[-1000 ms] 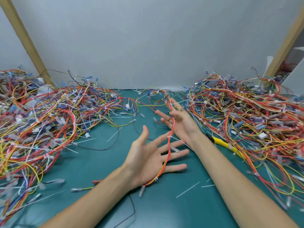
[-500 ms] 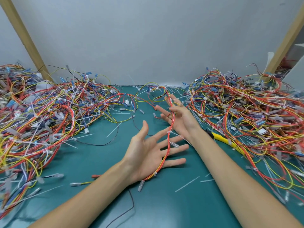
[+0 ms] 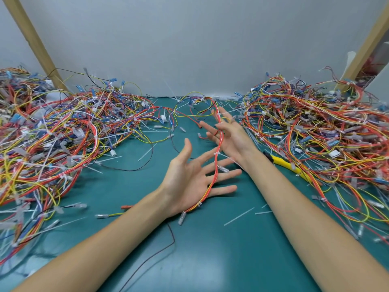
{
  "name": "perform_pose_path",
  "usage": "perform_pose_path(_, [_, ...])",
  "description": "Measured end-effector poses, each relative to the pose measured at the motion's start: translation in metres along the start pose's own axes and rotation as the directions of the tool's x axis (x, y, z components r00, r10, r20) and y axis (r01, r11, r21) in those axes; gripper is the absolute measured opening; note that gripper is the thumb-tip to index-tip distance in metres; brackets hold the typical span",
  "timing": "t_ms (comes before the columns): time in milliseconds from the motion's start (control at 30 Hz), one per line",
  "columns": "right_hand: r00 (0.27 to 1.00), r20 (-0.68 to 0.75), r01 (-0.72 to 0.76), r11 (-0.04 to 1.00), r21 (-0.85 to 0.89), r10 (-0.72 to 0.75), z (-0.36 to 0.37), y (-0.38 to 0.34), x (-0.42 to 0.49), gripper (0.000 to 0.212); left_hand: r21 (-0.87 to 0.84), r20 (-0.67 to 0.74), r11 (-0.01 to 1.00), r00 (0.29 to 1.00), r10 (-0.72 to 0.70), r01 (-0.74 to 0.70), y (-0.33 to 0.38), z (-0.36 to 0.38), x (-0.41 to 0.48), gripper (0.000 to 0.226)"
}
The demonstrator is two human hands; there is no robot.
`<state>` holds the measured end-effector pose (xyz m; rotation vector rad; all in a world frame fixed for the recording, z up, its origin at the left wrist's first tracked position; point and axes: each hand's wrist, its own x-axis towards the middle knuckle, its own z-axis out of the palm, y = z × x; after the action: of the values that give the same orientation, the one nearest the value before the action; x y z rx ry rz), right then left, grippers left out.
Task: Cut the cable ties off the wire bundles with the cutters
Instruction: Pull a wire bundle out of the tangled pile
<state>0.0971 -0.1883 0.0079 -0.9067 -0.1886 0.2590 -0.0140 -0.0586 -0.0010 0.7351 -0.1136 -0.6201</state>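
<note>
A thin red, orange and yellow wire bundle (image 3: 216, 163) with white cable ties runs from the far wires down across both hands. My left hand (image 3: 195, 180) lies palm up with straight, spread fingers, and the bundle rests across its palm. A clear connector hangs off that hand's heel. Farther back, my right hand (image 3: 229, 135) has its fingers spread, and one bent digit holds the bundle against it. The yellow-handled cutters (image 3: 288, 165) lie on the mat right of my right forearm, partly under wires. Neither hand touches them.
Large tangled heaps of coloured wires fill the left (image 3: 63, 140) and the right (image 3: 315, 131) of the green mat (image 3: 221, 260). Cut white tie scraps and loose connectors are scattered over the mat. A grey wall and two wooden posts stand behind.
My view has tipped slightly downward, so everything sits higher in the frame. Both hands keep almost the same pose with the bundle across them.
</note>
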Motion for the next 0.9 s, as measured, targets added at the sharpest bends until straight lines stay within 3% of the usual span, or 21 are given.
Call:
perform_pose_path(267, [1.0,0.019,0.001,1.0,-0.011,-0.001,0.002,-0.002,-0.003,0.061,0.337,-0.008,0.937,0.996,-0.094,0.091,0.017,0.006,-0.014,0.063])
perform_pose_path(400, [1.0,-0.023,-0.005,0.999,0.054,0.007,0.002,-0.004,-0.002,0.06,0.404,0.163,0.904,0.962,-0.218,0.137,0.037,0.009,-0.031,0.059])
perform_pose_path(500, [0.999,-0.041,-0.02,0.995,0.1,0.024,0.001,-0.004,-0.002,0.06,0.267,0.341,0.959,0.921,-0.187,0.096,0.037,0.017,-0.036,0.058])
perform_pose_path(567, [0.997,-0.057,-0.035,0.99,0.133,0.043,0.001,-0.003,-0.002,0.06,0.159,0.386,0.987,0.917,-0.099,0.039,0.03,0.021,-0.033,0.058])
perform_pose_path(700, [0.995,-0.081,-0.038,0.985,0.167,0.052,0.0,-0.003,0.0,0.059,0.085,0.294,0.993,0.954,0.051,-0.08,0.013,0.021,-0.021,0.059])
perform_pose_path(900, [0.996,-0.077,-0.033,0.991,0.13,0.043,-0.003,-0.003,0.0,0.057,0.034,0.225,0.993,0.969,0.106,-0.116,-0.004,0.01,-0.013,0.064])
